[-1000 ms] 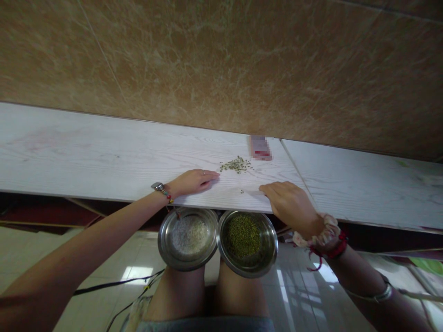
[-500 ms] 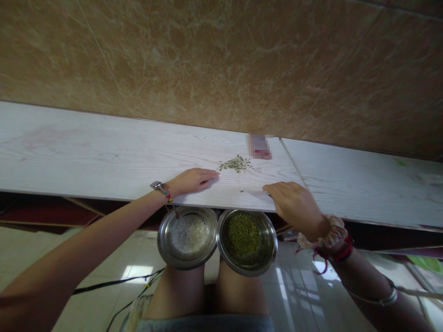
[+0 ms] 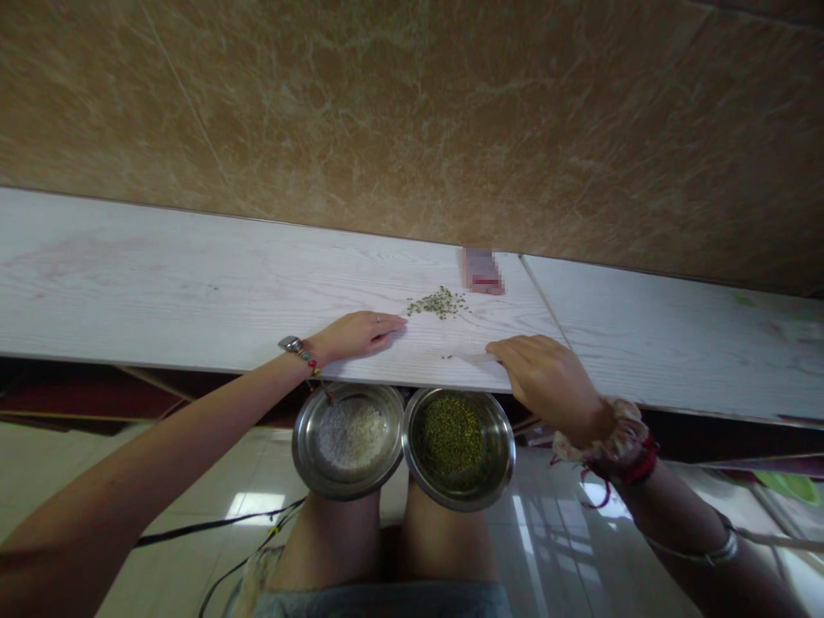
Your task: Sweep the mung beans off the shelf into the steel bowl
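My left hand (image 3: pixel 360 333) lies on the white wooden tabletop with fingers stretched out, holding nothing. Its fingertips are just left of a small scatter of mung beans (image 3: pixel 440 302). Over the table's front part, my right hand (image 3: pixel 544 373) is closed round a thin, pale, see-through utensil (image 3: pixel 475 355), whose exact kind is unclear. A few tiny dark grains (image 3: pixel 446 357) lie at the utensil's left tip. Below the table edge, a metal bowl of mung beans (image 3: pixel 505 468) and a metal bowl of white rice-like grains (image 3: pixel 302 463) stand side by side on my thighs.
Behind the bean scatter, a blurred-out flat packet or card (image 3: pixel 482 270) lies near the brown marbled wall (image 3: pixel 386 120). A seam crosses the white table (image 3: pixel 160 283) on the right. Dark cords (image 3: pixel 212 528) hang at lower left above the tiled floor.
Both hands stay almost in place. The tiny grains at the utensil's tip now show slightly apart, and the utensil has shifted a little left.
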Demonstrator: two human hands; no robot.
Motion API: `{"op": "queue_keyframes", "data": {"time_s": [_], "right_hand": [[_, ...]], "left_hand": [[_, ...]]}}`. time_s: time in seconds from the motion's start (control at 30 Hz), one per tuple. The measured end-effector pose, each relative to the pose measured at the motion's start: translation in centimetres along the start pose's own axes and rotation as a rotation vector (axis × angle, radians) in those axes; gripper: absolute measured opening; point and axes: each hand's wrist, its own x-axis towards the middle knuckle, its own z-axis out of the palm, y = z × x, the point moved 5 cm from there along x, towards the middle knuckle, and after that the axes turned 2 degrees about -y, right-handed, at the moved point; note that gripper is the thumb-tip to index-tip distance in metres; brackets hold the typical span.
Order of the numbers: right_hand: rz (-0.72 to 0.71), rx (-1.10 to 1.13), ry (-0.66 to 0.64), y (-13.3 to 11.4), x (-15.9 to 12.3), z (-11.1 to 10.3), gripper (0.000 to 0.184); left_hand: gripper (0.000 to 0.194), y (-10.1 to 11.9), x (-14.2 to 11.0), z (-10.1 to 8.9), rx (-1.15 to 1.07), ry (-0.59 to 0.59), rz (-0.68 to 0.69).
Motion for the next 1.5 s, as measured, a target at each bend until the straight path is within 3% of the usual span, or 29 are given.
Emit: {"op": "queue_keyframes", "data": {"time_s": [0.33,0.93,1.5], "right_hand": [[-0.037,-0.019,0.025,-0.6,-0.7,-0.7,0.028],[-0.001,-0.035,0.024,-0.3,-0.3,0.2,0.026],[-0.028,0.063,0.027,-1.2,-0.1,-0.2,0.028]], "left_hand": [[0.032,0.2,0.0,-0.2,-0.004,-0.004,-0.001],[0.032,0.3,0.0,-0.2,0.002,-0.021,-0.014],[0.031,0.1,0.0,-0.1,-0.029,-0.004,-0.004]]}}
